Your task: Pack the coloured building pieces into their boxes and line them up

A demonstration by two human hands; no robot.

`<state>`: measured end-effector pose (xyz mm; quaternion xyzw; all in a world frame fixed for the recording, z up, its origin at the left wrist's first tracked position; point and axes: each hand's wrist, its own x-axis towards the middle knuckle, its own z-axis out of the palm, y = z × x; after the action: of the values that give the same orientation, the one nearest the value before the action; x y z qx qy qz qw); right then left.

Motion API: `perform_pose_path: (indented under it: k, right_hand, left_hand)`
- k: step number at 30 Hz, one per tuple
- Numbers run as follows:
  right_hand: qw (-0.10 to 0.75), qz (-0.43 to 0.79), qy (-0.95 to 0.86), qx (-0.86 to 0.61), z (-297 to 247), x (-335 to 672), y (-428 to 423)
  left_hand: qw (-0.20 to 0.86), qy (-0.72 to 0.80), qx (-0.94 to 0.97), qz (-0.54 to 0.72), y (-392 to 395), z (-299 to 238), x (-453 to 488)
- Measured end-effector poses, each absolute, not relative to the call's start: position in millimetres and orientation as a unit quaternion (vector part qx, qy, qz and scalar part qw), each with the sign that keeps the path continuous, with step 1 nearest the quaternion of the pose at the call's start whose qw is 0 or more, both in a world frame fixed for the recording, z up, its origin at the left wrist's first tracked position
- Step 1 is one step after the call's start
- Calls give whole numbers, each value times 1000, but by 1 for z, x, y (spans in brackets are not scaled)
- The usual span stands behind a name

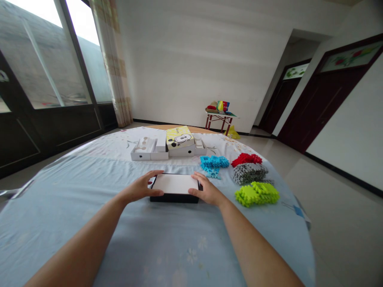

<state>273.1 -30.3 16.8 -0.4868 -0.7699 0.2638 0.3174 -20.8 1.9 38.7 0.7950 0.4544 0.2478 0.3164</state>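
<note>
A shallow black box (174,198) with a flat white top sits on the tablecloth in front of me. My left hand (142,188) grips its left end, thumb on the near edge and fingers over the far corner. At the opposite end, my right hand (208,190) holds the box in the same way. Whether the white surface is a lid or a panel set inside the box, I cannot tell. The palms hide much of the two short sides.
Behind the box stand open white boxes (159,156) and a yellow cartoon-print box (180,137). To the right lie piles of blue (214,162), red (245,159), grey (249,173) and lime-green (257,193) interlocking pieces. The round table's right edge curves past them.
</note>
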Motion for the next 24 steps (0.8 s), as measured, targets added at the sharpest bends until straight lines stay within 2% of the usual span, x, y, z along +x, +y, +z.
perform_pose_path:
  k: [10,16,24]
  right_hand:
    - [308,262,-772,-491,17,274,-31]
    - [308,272,-762,-500,20,276,-30]
    - [260,269,-793,-481,33,284,-32]
  left_hand:
    - [329,451,785,270,5,35,-23]
    - [346,493,728,328,5,40,-21]
    - [270,571,639,438,15,23,-30]
